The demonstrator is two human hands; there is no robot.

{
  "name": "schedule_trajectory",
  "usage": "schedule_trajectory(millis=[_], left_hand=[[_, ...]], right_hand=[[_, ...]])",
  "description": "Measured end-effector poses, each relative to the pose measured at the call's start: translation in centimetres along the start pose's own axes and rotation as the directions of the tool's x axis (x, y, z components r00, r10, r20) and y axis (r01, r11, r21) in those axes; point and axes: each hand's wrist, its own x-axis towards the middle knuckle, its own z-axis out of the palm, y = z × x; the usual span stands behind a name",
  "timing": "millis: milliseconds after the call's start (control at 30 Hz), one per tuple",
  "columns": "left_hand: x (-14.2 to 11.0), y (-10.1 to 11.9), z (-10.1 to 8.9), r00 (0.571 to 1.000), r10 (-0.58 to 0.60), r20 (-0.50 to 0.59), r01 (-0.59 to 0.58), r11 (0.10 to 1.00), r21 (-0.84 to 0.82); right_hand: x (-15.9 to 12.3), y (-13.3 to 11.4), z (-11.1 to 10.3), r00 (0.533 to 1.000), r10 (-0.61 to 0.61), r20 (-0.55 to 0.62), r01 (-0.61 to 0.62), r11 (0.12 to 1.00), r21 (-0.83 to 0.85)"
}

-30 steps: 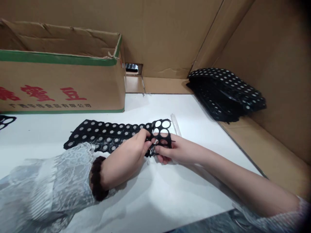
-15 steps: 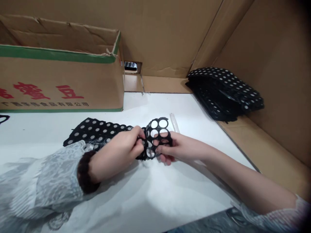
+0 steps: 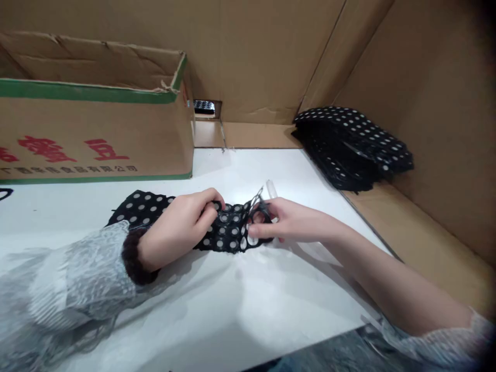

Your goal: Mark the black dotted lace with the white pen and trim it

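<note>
A black sheet with rows of pale round dots point(image 3: 227, 230) lies across the white table in front of me. My left hand point(image 3: 189, 216) is on its middle, thumb and forefinger closed on the sheet near its upper edge. At the sheet's right end, my right hand point(image 3: 291, 221) pinches a thin black lattice with round holes point(image 3: 260, 206), which bunches up and stands off the sheet there. Part of the sheet is hidden under my left hand. Just behind my right hand lies a clear, narrow plastic piece point(image 3: 272, 189).
An open cardboard box point(image 3: 96, 121) with green edging and red print stands at the back left. A stack of black dotted sheets point(image 3: 352, 147) leans by the right cardboard wall point(image 3: 437, 129). A small opening point(image 3: 207, 107) shows in the back wall; a black loop point(image 3: 5, 194) lies far left.
My left hand has shifted left along the sheet. The lattice, which stood spread out by my right hand, is now bunched, and more dotted sheet shows between my hands.
</note>
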Motion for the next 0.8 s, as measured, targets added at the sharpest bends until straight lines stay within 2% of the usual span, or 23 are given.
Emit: schedule_trajectory(millis=[100,200,400,600,800], left_hand=[[-0.1,0.2,0.4,0.999,0.012,0.053,-0.01,0.999,-0.03],[-0.1,0.3,0.7,0.997,0.013,0.081,-0.009,0.999,-0.049],[-0.1,0.6,1.3,0.999,-0.05,0.01,0.05,0.998,-0.025],[-0.5,1.3,1.6,1.0,-0.006,0.023,0.007,0.997,-0.076],[-0.5,1.6,1.8,1.0,0.02,0.011,-0.021,0.996,0.083]], right_hand=[[0.7,0.4,0.4,0.996,0.073,-0.056,-0.069,0.995,0.066],[1.0,0.5,0.8,0.993,0.094,-0.073,-0.081,0.983,0.163],[0.9,-0.1,1.1,0.995,0.097,-0.023,-0.084,0.942,0.325],[1.0,-0.1,1.7,0.997,0.02,-0.069,-0.003,0.969,0.246],[1.3,0.2,2.4,0.992,0.006,-0.124,0.017,0.983,0.182]])
